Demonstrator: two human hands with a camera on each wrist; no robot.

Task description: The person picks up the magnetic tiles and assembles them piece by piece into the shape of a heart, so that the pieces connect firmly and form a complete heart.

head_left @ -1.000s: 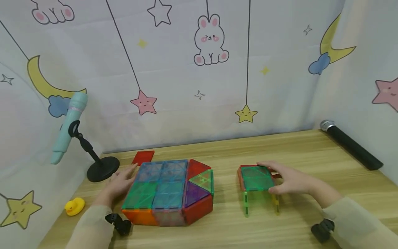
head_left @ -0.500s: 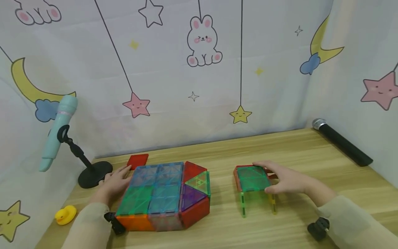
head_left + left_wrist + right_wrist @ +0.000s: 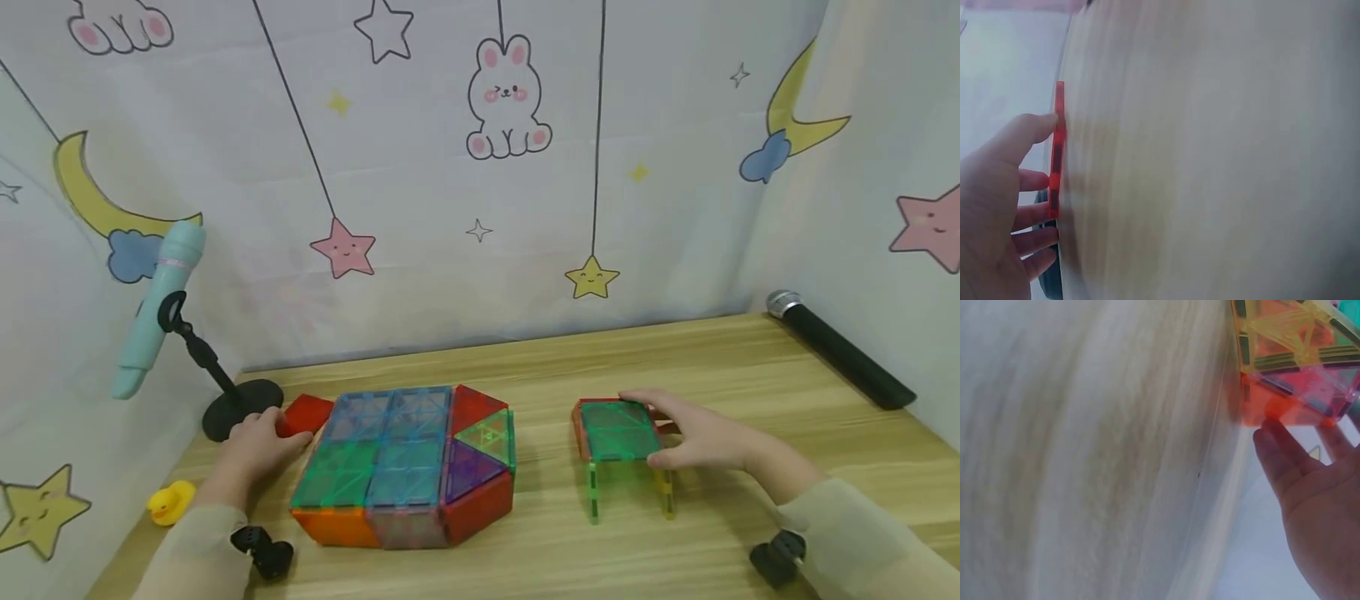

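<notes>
My left hand (image 3: 258, 446) pinches a flat red magnetic tile (image 3: 306, 415) beside the large block of magnetic tiles (image 3: 405, 458). In the left wrist view the tile stands edge-on between thumb and fingers. That block has blue and green squares on top, red, green and purple triangles at its right end, and orange and red sides. Farther right is a small magnetic-tile structure (image 3: 618, 429), green on top with an open front. My right hand (image 3: 705, 437) grips its right side, fingers at the back, thumb near the front corner; orange and yellow tiles show in the right wrist view.
A mint microphone (image 3: 161, 308) on a black stand (image 3: 243, 404) is at the left, behind a yellow rubber duck (image 3: 171, 502). A black microphone (image 3: 840, 350) lies along the table's right edge. A printed cloth (image 3: 420, 317) hangs behind the wooden table (image 3: 555, 533).
My left hand has taken hold of the red tile and drawn it left and nearer from the back of the table. The right hand keeps its place at the small structure.
</notes>
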